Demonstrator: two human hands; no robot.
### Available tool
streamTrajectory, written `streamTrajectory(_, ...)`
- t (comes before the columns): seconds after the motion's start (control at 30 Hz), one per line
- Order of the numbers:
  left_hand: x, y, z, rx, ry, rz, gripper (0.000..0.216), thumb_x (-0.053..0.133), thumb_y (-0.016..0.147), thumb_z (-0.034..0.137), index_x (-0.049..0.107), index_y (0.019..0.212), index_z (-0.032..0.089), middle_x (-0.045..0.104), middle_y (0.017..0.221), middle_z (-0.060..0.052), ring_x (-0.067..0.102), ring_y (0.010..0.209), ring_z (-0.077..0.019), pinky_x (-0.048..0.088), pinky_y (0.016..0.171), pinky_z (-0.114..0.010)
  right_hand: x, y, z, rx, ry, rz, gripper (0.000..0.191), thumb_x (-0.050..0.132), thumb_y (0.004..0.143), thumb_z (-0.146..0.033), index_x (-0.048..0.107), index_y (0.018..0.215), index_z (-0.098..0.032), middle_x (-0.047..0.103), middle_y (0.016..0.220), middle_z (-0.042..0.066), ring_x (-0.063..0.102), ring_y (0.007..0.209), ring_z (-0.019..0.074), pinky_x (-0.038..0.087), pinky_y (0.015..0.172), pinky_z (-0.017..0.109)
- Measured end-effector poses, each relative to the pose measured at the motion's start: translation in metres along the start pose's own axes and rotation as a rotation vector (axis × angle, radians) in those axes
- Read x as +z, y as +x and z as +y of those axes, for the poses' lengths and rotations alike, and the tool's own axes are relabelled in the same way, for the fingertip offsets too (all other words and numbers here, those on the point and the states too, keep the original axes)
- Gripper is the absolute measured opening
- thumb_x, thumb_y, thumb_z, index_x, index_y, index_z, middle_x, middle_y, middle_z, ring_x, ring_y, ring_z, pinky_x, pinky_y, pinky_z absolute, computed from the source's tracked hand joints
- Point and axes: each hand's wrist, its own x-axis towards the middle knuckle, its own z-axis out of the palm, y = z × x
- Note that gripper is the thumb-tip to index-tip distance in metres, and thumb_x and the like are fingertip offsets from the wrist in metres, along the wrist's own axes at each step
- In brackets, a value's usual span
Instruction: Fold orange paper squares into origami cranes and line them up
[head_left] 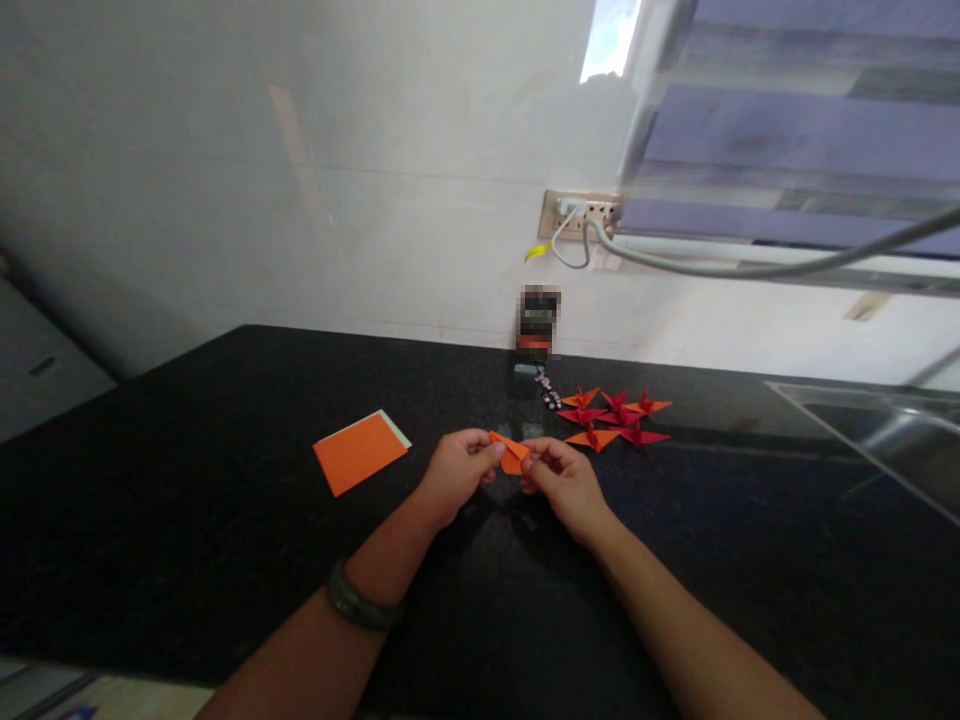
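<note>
My left hand [459, 468] and my right hand [564, 480] pinch a small folded orange paper [512, 454] between them, just above the black countertop [187, 520]. Fingers of both hands are closed on the paper's edges. A dark band circles my left wrist. A small stack of orange paper sheets [361, 451] lies flat to the left of my left hand. Several folded paper cranes [613, 418], orange and red, sit in a cluster just beyond my right hand.
A small dark object [537, 330] stands at the back of the counter against the white wall. A wall socket [581, 214] with a white cable is above it. A sink [885, 435] is at the right, under a window.
</note>
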Motion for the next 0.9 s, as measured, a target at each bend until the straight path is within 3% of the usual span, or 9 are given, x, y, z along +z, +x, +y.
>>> streamTrajectory(0.2,0.001,0.001,-0.004,-0.073,-0.133,-0.044,0.026,0.06,0.067,0.038,0.058,0.066,0.012,0.05,0.049,0.004,0.043,0.043,-0.0055,0.035,0.046,-0.019,0.003,-0.001,-0.001,0.081,0.111,-0.039,0.017,0.066,0.061,-0.023,0.058,0.074,-0.015,0.056,0.054,-0.004,0.051,0.046,0.0081,0.042,0.048,0.021)
streamTrajectory(0.4,0.003,0.001,-0.005,-0.036,-0.069,0.007,0.029,0.06,0.067,0.04,0.06,0.067,0.011,0.053,0.053,0.002,0.044,0.046,-0.0064,0.036,0.047,-0.02,0.003,-0.002,-0.001,0.086,0.057,-0.08,0.013,0.063,0.065,-0.025,0.057,0.068,-0.014,0.055,0.048,-0.004,0.049,0.042,0.007,0.038,0.045,0.019)
streamTrajectory(0.6,0.007,-0.004,0.0,-0.011,-0.094,-0.112,0.032,0.07,0.055,0.023,0.06,0.082,0.01,0.062,0.071,-0.003,0.052,0.055,-0.0095,0.039,0.049,-0.021,0.003,-0.001,-0.002,0.108,0.087,0.002,0.016,0.063,0.066,-0.029,0.057,0.069,-0.014,0.055,0.047,-0.004,0.046,0.04,0.0062,0.035,0.042,0.018)
streamTrajectory(0.77,0.011,-0.005,0.0,-0.013,-0.166,-0.091,0.032,0.067,0.055,0.016,0.059,0.086,0.011,0.063,0.076,-0.004,0.055,0.06,-0.0107,0.041,0.05,-0.02,0.003,0.0,-0.002,0.14,0.159,0.016,0.016,0.063,0.065,-0.029,0.056,0.065,-0.014,0.053,0.044,-0.005,0.045,0.038,0.006,0.034,0.041,0.017)
streamTrajectory(0.9,0.011,-0.004,-0.001,-0.032,-0.174,-0.064,0.025,0.063,0.059,0.016,0.061,0.083,0.01,0.064,0.071,-0.005,0.056,0.059,-0.0109,0.041,0.049,-0.02,0.004,0.0,0.0,0.148,0.227,0.013,0.018,0.062,0.066,-0.03,0.054,0.063,-0.015,0.057,0.054,-0.003,0.046,0.04,0.0061,0.037,0.042,0.018)
